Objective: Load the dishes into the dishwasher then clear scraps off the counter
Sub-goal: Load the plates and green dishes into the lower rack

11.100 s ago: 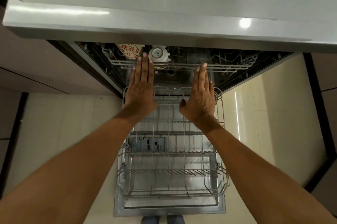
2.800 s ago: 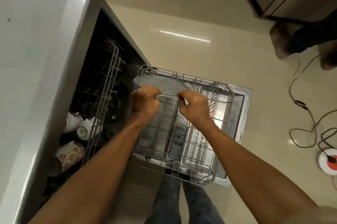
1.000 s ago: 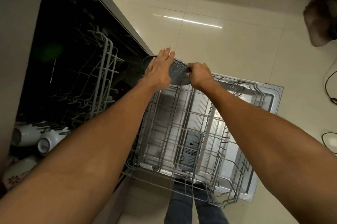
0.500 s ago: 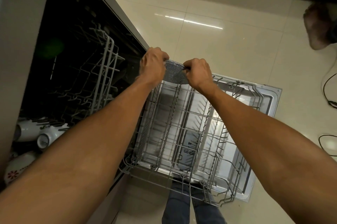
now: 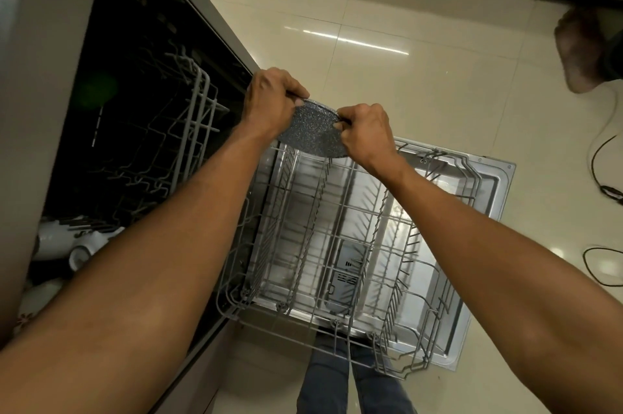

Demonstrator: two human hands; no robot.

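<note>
Gripped at opposite rims by the left hand [image 5: 269,99] and right hand [image 5: 365,130], the speckled plate [image 5: 312,128] was held over the lower rack's [image 5: 337,245] far end; missed tines could have tipped it.

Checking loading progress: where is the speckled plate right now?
In the head view, the speckled plate is gripped between the left hand and right hand, above the far end of the pulled-out lower rack.
</note>
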